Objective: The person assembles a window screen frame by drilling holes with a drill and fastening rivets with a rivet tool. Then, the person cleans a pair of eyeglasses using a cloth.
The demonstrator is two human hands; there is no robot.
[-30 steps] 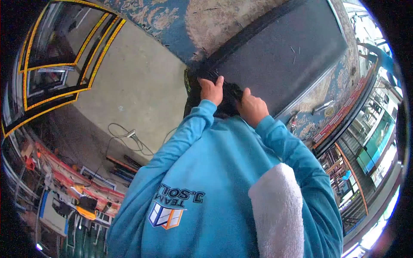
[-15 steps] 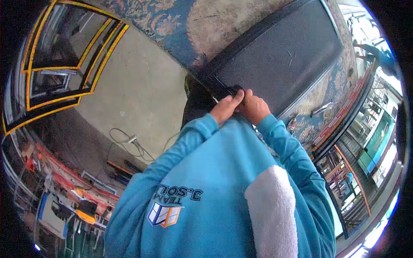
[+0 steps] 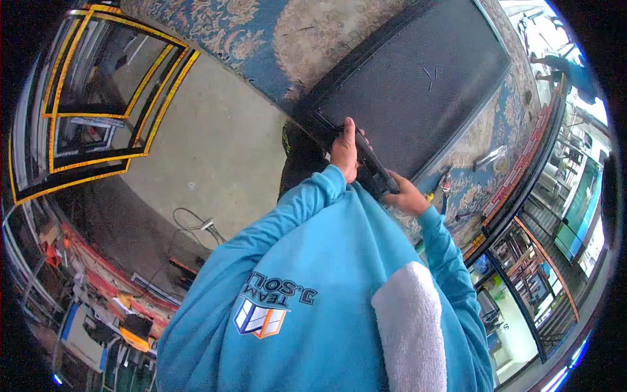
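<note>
A large dark mesh panel (image 3: 418, 85) with a black frame lies on a patterned carpet (image 3: 222, 26) in front of me. My left hand (image 3: 345, 151) is wrapped round the black frame edge (image 3: 371, 160) at the panel's near end, thumb on top. Farther right along the same edge, my right hand (image 3: 406, 196) grips it near its right corner. Two thin small pieces (image 3: 430, 77) rest on the mesh.
Yellow-edged black frames (image 3: 98, 114) stand at the upper left. A cable (image 3: 196, 223) lies on the floor at left. Pliers (image 3: 445, 183) and a metal tool (image 3: 490, 158) are on the carpet at right. Another person's arm (image 3: 565, 67) shows at the far upper right.
My hands were together at the frame's edge and have moved apart, the left up and the right down to the right. The view has shifted slightly.
</note>
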